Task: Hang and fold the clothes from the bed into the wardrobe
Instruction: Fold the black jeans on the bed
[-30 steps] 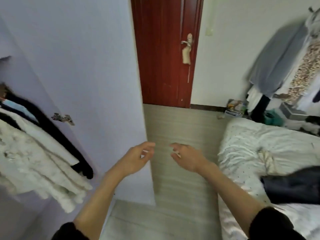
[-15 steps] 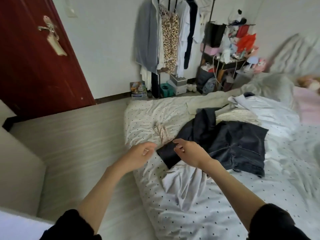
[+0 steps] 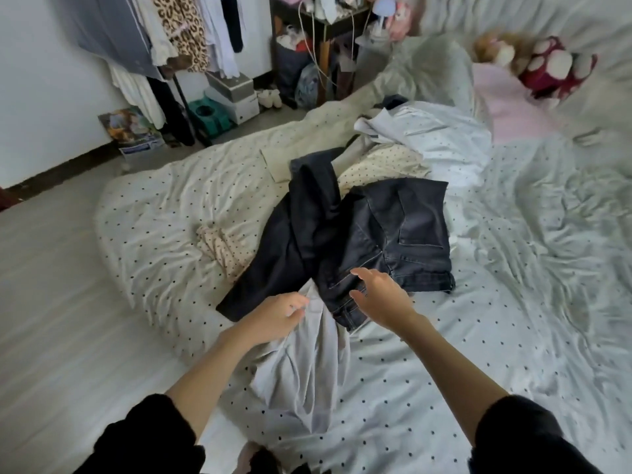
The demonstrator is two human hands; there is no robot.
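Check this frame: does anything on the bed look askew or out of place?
Yes. The dark jeans lie crumpled and twisted across the bed, overlapping a rumpled pale shirt. More clothes are heaped unfolded behind them.

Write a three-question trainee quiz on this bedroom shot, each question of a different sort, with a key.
1. True or false: the dark jeans lie on the bed.
2. Multiple choice: the left hand is over which item? A. the pale grey garment B. the plush toy C. the leopard-print garment
3. Fill the gap: the right hand reaches with spread fingers over the waistband end of the ____.

Key
1. True.
2. A; whether it already grips the cloth cannot be told.
3. dark jeans
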